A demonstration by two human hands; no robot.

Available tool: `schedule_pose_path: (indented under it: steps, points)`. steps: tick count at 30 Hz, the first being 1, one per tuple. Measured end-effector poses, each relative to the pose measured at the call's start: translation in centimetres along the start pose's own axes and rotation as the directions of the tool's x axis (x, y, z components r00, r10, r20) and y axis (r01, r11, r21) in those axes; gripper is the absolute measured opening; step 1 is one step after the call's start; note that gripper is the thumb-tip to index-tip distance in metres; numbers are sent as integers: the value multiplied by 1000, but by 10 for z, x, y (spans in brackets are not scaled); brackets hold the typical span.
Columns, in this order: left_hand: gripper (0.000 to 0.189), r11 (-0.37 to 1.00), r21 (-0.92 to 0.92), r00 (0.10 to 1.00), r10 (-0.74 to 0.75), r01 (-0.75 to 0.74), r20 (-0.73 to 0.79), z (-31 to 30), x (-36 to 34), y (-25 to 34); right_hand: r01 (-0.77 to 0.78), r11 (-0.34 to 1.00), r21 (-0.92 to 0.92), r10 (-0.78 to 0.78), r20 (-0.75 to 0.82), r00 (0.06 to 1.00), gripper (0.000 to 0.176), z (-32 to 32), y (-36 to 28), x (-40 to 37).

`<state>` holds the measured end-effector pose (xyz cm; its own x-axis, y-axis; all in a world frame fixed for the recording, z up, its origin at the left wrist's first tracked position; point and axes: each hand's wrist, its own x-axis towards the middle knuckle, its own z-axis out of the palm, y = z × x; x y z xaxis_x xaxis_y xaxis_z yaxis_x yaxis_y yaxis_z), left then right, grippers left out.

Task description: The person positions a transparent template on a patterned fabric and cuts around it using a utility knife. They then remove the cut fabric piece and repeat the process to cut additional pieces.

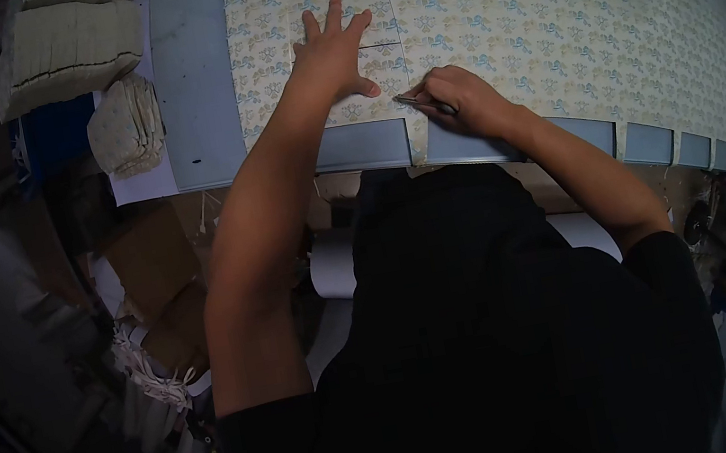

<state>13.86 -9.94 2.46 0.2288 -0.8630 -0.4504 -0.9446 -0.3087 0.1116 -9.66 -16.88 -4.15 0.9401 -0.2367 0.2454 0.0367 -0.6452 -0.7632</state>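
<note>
A pale sheet [520, 18] with a blue and beige floral print lies spread over a blue-grey table [193, 72]. My left hand [336, 51] rests on it with fingers spread, over an area with thin straight dark lines beside and below the fingers. Close to the sheet's near edge, my right hand [462, 99] is closed round a slim tool [405, 100] with a metallic tip and a dark end. The tip points left, right at the sheet by my left thumb. Its exact kind I cannot tell. Rectangular cut-outs along the near edge bare the table, with narrow strips between them.
Folded cream padded material [69, 45] is stacked at the table's left, with a folded pile of printed pieces [126, 127] nearer me. Cardboard [152, 257] and white strips [154, 381] lie below left. White rolls [331, 265] sit under the table edge.
</note>
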Motion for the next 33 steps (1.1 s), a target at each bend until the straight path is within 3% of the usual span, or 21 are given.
schedule_pose_path:
  steps: [4, 6, 7, 9, 10, 12, 13, 15, 18, 21, 27, 33]
  points:
    - [127, 999, 17, 999, 49, -49, -3, 2, 7, -2, -34, 999, 3, 34, -9, 999, 14, -2, -9, -3]
    - [129, 991, 131, 999, 25, -30, 42, -4, 14, 1, -221, 974, 45, 223, -67, 972, 15, -5, -31, -9]
    - [129, 989, 135, 998, 50, -54, 32, -8, 18, 3, -231, 972, 28, 233, -85, 969, 15, -2, -38, -12]
    - [123, 986, 151, 994, 59, -73, 96, -15, 23, 4, -453, 889, 75, 457, -228, 860, 18, 14, -53, -20]
    - [123, 983, 151, 991, 91, -105, 94, -17, 23, 5, -472, 879, 64, 473, -248, 846, 18, 22, -63, -23]
    - [124, 937, 310, 986, 135, -161, 102, -20, 24, 7, -628, 767, 128, 624, -376, 685, 19, 38, -81, -21]
    - [124, 935, 303, 982, 161, -183, 97, -20, 25, 7, -642, 758, 115, 629, -390, 673, 19, 46, -88, -20]
    - [127, 926, 321, 979, 176, -200, 102, -18, 28, 7, -681, 707, 193, 662, -519, 541, 21, 62, -97, -15]
    - [126, 926, 331, 983, 176, -182, 47, -8, 32, 6, -714, 678, 174, 635, -628, 450, 21, 80, -102, -6]
    - [126, 916, 351, 981, 171, -193, 93, -14, 31, 8, -723, 667, 180, 599, -707, 376, 22, 92, -109, 3]
    - [124, 899, 383, 977, 200, -211, 71, -12, 33, 6, -745, 645, 171, 536, -796, 281, 20, 109, -114, 17]
    - [125, 906, 363, 976, 203, -217, 76, -12, 35, 5, -782, 603, 161, 543, -800, 254, 19, 108, -120, 25]
